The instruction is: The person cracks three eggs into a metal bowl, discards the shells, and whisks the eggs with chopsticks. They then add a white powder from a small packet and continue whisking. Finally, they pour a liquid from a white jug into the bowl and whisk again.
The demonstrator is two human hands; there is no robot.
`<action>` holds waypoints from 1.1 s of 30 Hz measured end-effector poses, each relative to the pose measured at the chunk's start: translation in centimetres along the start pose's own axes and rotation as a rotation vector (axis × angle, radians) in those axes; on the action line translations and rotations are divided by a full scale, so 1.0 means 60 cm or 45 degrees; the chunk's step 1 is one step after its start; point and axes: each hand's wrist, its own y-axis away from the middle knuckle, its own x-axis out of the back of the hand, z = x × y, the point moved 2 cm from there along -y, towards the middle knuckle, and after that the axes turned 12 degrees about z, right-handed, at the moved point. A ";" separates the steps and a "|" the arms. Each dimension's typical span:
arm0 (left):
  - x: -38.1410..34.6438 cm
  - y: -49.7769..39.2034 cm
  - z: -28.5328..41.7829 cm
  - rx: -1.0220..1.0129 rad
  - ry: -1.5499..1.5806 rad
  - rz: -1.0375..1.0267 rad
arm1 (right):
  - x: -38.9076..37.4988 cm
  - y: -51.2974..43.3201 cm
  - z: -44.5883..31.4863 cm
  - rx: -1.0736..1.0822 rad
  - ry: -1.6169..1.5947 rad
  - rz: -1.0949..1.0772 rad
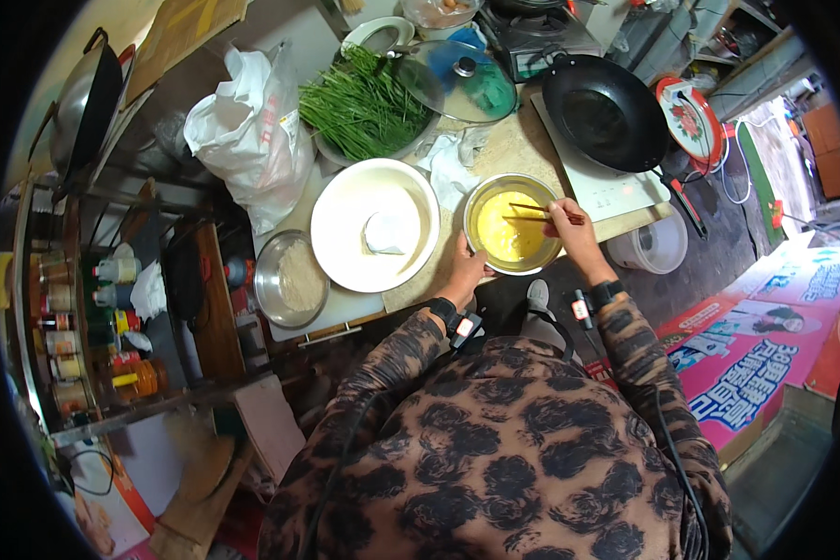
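A steel bowl (556,243) of beaten egg (502,227) rests at the table's front edge. My left hand (468,264) grips the near left side of its rim. In my right hand (571,227) is a pair of dark wooden chopsticks (527,218), whose tips reach into the yellow egg. To the left of this bowl stands a wide white basin (330,210) with a small white object (390,233) in it; glare hides its detail. Farther left, a shallow steel bowl (269,294) holds pale flour (298,276).
Behind the bowls are green chives (364,105) in a basin, a glass lid (455,84) and a white plastic bag (259,147). A black wok (602,112) sits on a white induction cooker (623,189) at right, its handle (687,210) overhanging the edge. Below stands a plastic bucket (651,245).
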 end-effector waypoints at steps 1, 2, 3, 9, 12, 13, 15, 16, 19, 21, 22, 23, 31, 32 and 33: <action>-0.001 0.001 0.001 -0.012 0.064 0.061 | 0.026 0.001 -0.003 0.025 -0.079 -0.123; -0.001 0.000 0.002 -0.066 0.151 0.097 | 0.058 0.001 -0.006 -0.027 -0.005 -0.083; -0.001 -0.002 0.001 -0.120 0.086 0.171 | 0.081 0.001 -0.015 0.013 -0.033 -0.173; -0.008 -0.019 -0.020 -0.470 -0.042 0.428 | 0.097 -0.017 -0.015 -0.285 -0.186 -0.031; -0.017 -0.011 -0.015 -0.399 -0.023 0.407 | 0.090 -0.025 0.008 -0.394 -0.232 -0.503; -0.019 -0.005 -0.013 -0.254 0.033 0.373 | 0.096 -0.026 0.014 -0.425 -0.245 -0.716; -0.017 0.011 -0.004 -0.058 -0.136 0.481 | 0.125 -0.043 0.016 -0.405 -0.045 -0.619; -0.019 0.018 0.000 0.065 -0.097 0.466 | 0.127 -0.053 0.017 -0.422 0.079 -0.557; -0.026 0.036 0.002 0.262 0.015 0.319 | 0.120 -0.073 0.004 -0.268 -0.028 -0.195; -0.032 0.038 -0.001 0.322 0.031 0.204 | 0.089 -0.068 0.000 -0.251 -0.297 -0.491; -0.033 0.040 -0.005 0.347 0.014 0.158 | 0.088 -0.063 0.000 -0.301 -0.367 -0.691; -0.034 0.040 -0.010 0.382 -0.026 0.128 | 0.082 -0.059 0.003 -0.375 -0.311 -0.772; -0.042 0.054 0.000 0.353 -0.108 0.137 | 0.125 -0.072 -0.018 -0.225 -0.212 -0.363; -0.043 0.059 0.007 0.312 -0.070 0.121 | 0.116 -0.062 -0.024 -0.327 -0.215 -0.473; -0.044 0.065 0.013 0.278 -0.054 0.124 | 0.097 -0.048 -0.032 -0.371 -0.300 -0.710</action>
